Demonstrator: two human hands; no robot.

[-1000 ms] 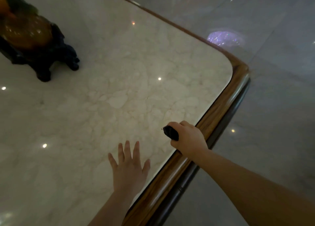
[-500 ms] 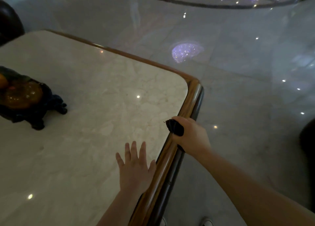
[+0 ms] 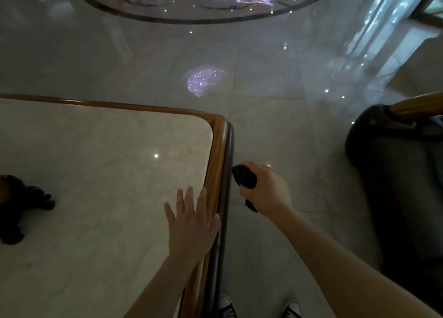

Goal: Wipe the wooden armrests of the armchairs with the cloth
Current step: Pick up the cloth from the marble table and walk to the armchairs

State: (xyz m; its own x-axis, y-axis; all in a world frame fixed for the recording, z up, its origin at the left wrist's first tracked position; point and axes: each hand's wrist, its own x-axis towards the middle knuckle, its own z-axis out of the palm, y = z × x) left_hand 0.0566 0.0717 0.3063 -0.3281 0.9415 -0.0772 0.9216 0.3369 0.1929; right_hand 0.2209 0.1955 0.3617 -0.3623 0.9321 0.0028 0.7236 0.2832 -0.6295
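Left hand flat on a marble tabletop, right hand gripping a dark cloth off its edge.

Nearest, two sneakers (image 3: 260, 309) stand on the pale tiled floor (image 3: 271, 116) beside the tabletop's wooden rim (image 3: 217, 164). The left hand (image 3: 191, 224) lies palm down with fingers spread on the tabletop (image 3: 96, 173), its thumb side against the rim. Just past the rim, over the floor, the right hand (image 3: 266, 189) is closed around the cloth (image 3: 244, 179), a bunched black wad sticking out above and below the fist, close to the rim's dark outer side. At the tabletop's left edge sits a dark ornament (image 3: 21, 207), partly cut off. To the right, well apart from the cloth, an armchair (image 3: 393, 173) with a wooden armrest (image 3: 417, 105) shows. Farther off, the floor carries a ringed inlay (image 3: 191, 17).
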